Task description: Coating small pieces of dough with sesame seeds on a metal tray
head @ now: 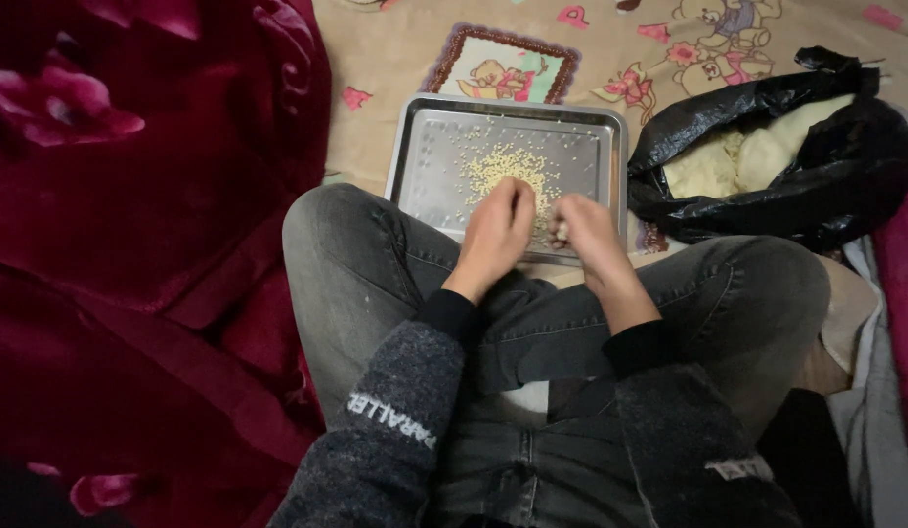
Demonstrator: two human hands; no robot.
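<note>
Tray (415, 156): steel, far of crossed knees, on patterned sheet.
Kernels (503, 166): pale heap at tray centre.
Left hand (495, 235): clenched over near rim.
Right hand (589, 235): pinching something small and pale.
Bag (845, 186): black, right, open.
Risk: kernels likely scatter if a knee tips the tray.

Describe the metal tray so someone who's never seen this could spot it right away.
On the tan cartoon-print sheet, just beyond the seated person's knees, lies the metal tray. It is shiny, rectangular and shallow, holding a heap of pale grains, unlike the black bag beside it.
</note>
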